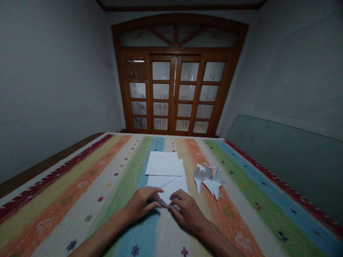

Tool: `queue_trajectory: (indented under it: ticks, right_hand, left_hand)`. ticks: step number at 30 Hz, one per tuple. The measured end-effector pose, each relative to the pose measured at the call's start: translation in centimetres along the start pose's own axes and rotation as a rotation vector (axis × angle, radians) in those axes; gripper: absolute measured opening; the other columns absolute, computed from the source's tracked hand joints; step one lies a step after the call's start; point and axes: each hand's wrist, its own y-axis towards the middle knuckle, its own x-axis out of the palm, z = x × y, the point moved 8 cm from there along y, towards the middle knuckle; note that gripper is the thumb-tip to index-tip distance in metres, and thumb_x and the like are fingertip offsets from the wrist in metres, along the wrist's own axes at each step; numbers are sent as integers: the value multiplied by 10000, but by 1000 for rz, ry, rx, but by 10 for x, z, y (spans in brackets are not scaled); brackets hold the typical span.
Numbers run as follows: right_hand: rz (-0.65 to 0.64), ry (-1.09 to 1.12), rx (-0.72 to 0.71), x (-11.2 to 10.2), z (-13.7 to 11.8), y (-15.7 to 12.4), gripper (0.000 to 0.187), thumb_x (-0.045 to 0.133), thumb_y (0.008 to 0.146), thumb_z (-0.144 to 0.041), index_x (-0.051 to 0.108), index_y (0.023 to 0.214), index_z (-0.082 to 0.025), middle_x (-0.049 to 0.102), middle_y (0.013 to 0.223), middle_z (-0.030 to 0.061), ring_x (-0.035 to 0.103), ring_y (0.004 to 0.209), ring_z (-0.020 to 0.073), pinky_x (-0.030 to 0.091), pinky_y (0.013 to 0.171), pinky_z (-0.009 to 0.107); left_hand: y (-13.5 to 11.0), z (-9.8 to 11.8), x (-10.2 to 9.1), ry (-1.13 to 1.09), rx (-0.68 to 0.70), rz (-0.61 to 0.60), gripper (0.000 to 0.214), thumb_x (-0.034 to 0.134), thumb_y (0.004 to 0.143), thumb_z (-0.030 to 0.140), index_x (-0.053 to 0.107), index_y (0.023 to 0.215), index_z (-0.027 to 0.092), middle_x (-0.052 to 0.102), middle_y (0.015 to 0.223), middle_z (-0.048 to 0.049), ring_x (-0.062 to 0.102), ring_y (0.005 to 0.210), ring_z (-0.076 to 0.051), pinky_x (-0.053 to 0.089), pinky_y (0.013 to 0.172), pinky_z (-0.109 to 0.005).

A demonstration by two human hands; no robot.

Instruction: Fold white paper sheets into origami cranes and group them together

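My left hand (139, 204) pinches one side of a small folded piece of paper (161, 202), thumb below and fingers above. On its other side my right hand (187, 210) is closed, fingers curled over the paper's edge. The piece looks greyish in the shade and lies low over the table, partly hidden by my fingers. Just beyond it are white paper sheets (163, 163) with a creased white sheet (175, 184) showing below them. To the right stand folded paper figures (207, 177) with pointed wings, close together.
A striped, multicoloured cloth (107, 200) covers the table under everything. A green panel (284, 153), perhaps a headboard or seat back, runs along the right side. Wooden doors with glass panes (174, 92) stand at the far end, between pale walls.
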Motion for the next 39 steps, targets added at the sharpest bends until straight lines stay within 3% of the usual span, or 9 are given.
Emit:
queue_trajectory:
  ticks: [3, 6, 11, 14, 18, 23, 29, 34, 39]
  right_hand:
    - [23, 38, 16, -2, 2, 1, 101, 626, 884, -144, 713, 856, -188, 695, 966, 69, 629, 922, 203, 501, 832, 312]
    - [12, 46, 34, -2, 3, 1, 114, 623, 870, -122, 698, 910, -198, 686, 972, 62, 621, 934, 211, 498, 837, 320]
    - [-12, 28, 24, -2, 1, 0, 257, 597, 896, -133, 658, 1133, -214, 676, 1041, 74, 609, 975, 223, 500, 859, 335]
    - [-21, 2, -30, -1, -2, -1, 218, 578, 925, -148, 704, 1086, -225, 662, 1036, 79, 603, 969, 215, 502, 855, 329]
    - [-24, -49, -68, 1, -4, -2, 202, 587, 922, -153, 732, 1045, -222, 656, 1046, 89, 592, 982, 225, 500, 859, 351]
    - [-34, -61, -84, 1, -5, -2, 214, 592, 920, -152, 729, 1064, -231, 662, 1121, 91, 582, 1047, 234, 496, 913, 382]
    - [-31, -45, -74, 1, -3, -4, 224, 596, 916, -156, 739, 1071, -234, 685, 1146, 95, 605, 1082, 237, 491, 957, 397]
    - [-51, -11, -35, -6, 8, -2, 232, 605, 908, -171, 738, 1088, -232, 693, 1167, 93, 627, 1089, 225, 495, 962, 371]
    - [-2, -32, 89, -21, 35, 0, 226, 546, 945, -201, 749, 1043, -200, 702, 1144, 111, 642, 1084, 237, 503, 970, 383]
  left_hand:
    - [-1, -15, -5, -35, -98, 12, 568, 672, 901, 297, 467, 1429, 257, 699, 1198, -76, 665, 1052, -252, 516, 941, -374]
    - [0, -26, -12, -61, -141, 67, 577, 597, 901, 201, 433, 1453, 237, 691, 1174, -81, 662, 1025, -244, 523, 943, -382]
    - [4, -23, -10, 12, -60, 56, 231, 549, 945, 186, 684, 1127, 232, 657, 1163, -87, 635, 1066, -234, 519, 961, -373]
    - [3, -18, -7, 111, 7, 36, 235, 515, 975, 181, 738, 1015, 242, 648, 1205, -96, 599, 1140, -250, 510, 992, -409]
    - [0, -5, 1, 204, 137, -52, 308, 480, 988, 154, 706, 1170, 255, 644, 1323, -102, 520, 1302, -278, 483, 1059, -476]
    - [-2, 8, 12, 276, 166, -154, 372, 490, 1000, 200, 595, 1355, 243, 381, 1597, -112, 317, 1486, -312, 356, 1177, -537]
    - [-4, 5, 23, 198, 97, -267, 600, 527, 1002, 257, 313, 1562, 287, 377, 1598, -96, 361, 1470, -278, 360, 1184, -511]
    - [-3, 1, 24, 194, 98, -257, 516, 513, 1018, 269, 402, 1522, 279, 397, 1587, -101, 385, 1458, -275, 384, 1171, -494]
    - [0, -1, 23, 218, 166, -184, 358, 484, 1041, 286, 574, 1386, 255, 576, 1450, -123, 517, 1368, -270, 470, 1105, -465]
